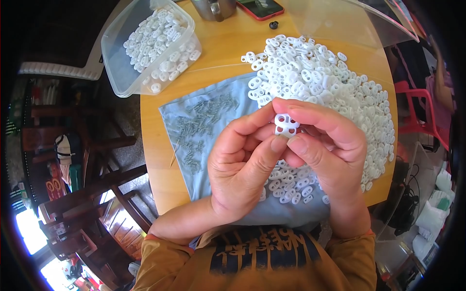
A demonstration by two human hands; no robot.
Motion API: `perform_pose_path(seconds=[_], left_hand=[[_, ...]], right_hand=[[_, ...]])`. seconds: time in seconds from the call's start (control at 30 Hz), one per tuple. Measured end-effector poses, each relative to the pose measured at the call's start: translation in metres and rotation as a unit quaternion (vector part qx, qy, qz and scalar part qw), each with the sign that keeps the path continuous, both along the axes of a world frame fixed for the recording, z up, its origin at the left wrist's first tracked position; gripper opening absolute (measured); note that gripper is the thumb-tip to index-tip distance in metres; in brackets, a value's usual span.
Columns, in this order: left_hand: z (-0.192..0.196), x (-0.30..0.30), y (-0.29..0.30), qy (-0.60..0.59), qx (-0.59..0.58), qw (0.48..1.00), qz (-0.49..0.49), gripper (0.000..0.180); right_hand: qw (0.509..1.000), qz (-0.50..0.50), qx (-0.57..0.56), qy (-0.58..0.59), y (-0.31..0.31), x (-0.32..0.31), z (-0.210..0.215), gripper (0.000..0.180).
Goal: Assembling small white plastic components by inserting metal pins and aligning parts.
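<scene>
Between the fingertips of both hands, above the table, is a white plastic two-hole cord lock (286, 124). My left hand (240, 162) pinches it from the left, thumb below and forefinger above. On the other side my right hand (335, 150) is closed on the same piece, its thumb beside the left thumb. Whether a spring sits inside the lock is hidden. Beyond and right of my hands spreads a large heap of white oval two-hole pieces (310, 72). Left of my left hand, many small metal springs (206, 116) lie scattered on a grey-blue cloth (194, 182).
A clear plastic tub (116, 72) holding finished-looking white pieces stands at the table's far left edge. At the back are a metal mug (216, 9), a red-edged phone (260, 7) and a small black part (274, 24). A red chair (417, 99) stands to the right.
</scene>
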State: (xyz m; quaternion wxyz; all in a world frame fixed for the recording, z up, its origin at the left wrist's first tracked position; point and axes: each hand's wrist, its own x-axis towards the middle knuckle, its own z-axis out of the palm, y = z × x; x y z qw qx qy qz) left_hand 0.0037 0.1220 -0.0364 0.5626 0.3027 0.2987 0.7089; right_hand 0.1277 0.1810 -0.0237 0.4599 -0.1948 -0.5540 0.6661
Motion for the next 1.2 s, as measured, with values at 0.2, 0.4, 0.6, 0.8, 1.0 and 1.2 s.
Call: perform_pose_path(seconds=[0.2,0.4,0.6,0.8,1.0,1.2], left_hand=[[-0.002,0.001,-0.002,0.006,0.016,1.000,0.007,0.039],[-0.004,0.003,-0.001,-0.011,0.017,0.999,0.029,0.036],[-0.006,-0.001,-0.001,-0.013,0.033,0.999,0.010,0.035],[-0.006,-0.001,-0.002,-0.018,0.028,0.999,0.010,0.033],[-0.008,-0.003,0.000,-0.009,0.039,0.999,0.009,0.030],[-0.010,-0.002,0.002,-0.004,0.027,0.999,0.021,0.025]], right_hand=[[0.999,0.000,0.037,-0.010,0.001,0.003,0.002,0.026],[0.999,-0.019,-0.032,-0.024,-0.003,0.000,0.004,0.026],[0.999,-0.020,0.014,-0.025,-0.002,-0.001,-0.001,0.025],[0.999,-0.027,0.029,-0.032,-0.004,-0.002,-0.002,0.025],[0.999,-0.026,0.016,-0.044,-0.005,-0.004,-0.001,0.027],[0.998,-0.035,0.032,-0.048,-0.003,-0.006,-0.006,0.028]])
